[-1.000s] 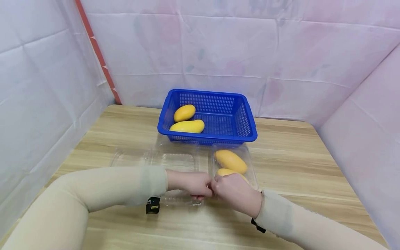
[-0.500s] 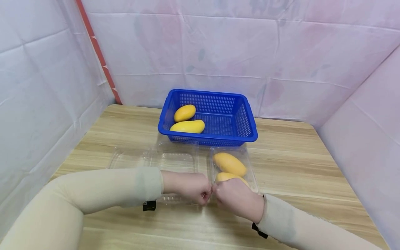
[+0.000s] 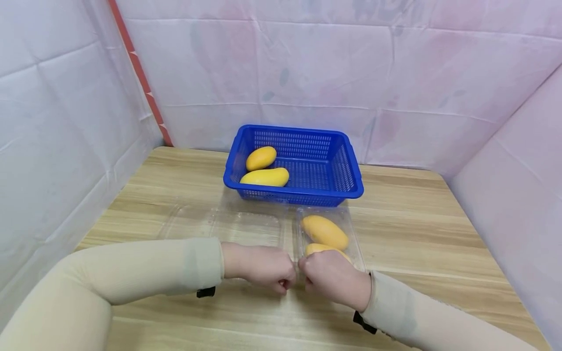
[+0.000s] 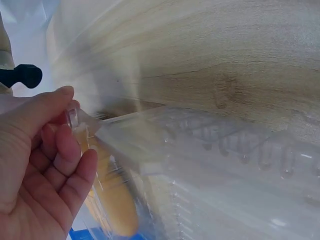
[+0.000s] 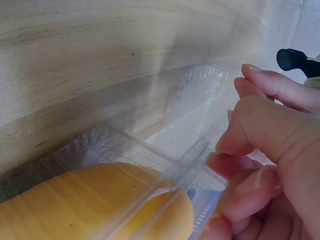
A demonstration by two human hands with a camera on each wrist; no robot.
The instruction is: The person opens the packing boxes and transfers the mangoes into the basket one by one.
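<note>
A clear plastic clamshell box (image 3: 354, 239) with two yellow mangoes (image 3: 325, 231) inside lies in front of the basket. To its left rests another clear plastic clamshell (image 3: 248, 231), opened flat and see-through. My left hand (image 3: 265, 265) is at the near edge between the boxes; in the left wrist view its thumb and index finger pinch a clear plastic edge, and I cannot tell which box that belongs to. My right hand (image 3: 333, 278) covers the filled box's near corner. Seen from the right wrist, thumb and fingers pinch that corner (image 5: 216, 167) beside a mango (image 5: 110, 200).
A blue perforated basket (image 3: 303, 191) stands behind the boxes, two more mangoes (image 3: 265, 177) at its left side. Wood-grain tabletop (image 3: 408, 219) surrounds everything. Pale cloth walls (image 3: 316, 63) rise at the back and sides.
My left hand has drawn slightly toward me. The opened clamshell has slid a little to the right. My right hand and the filled box have shifted slightly toward me since the first frame.
</note>
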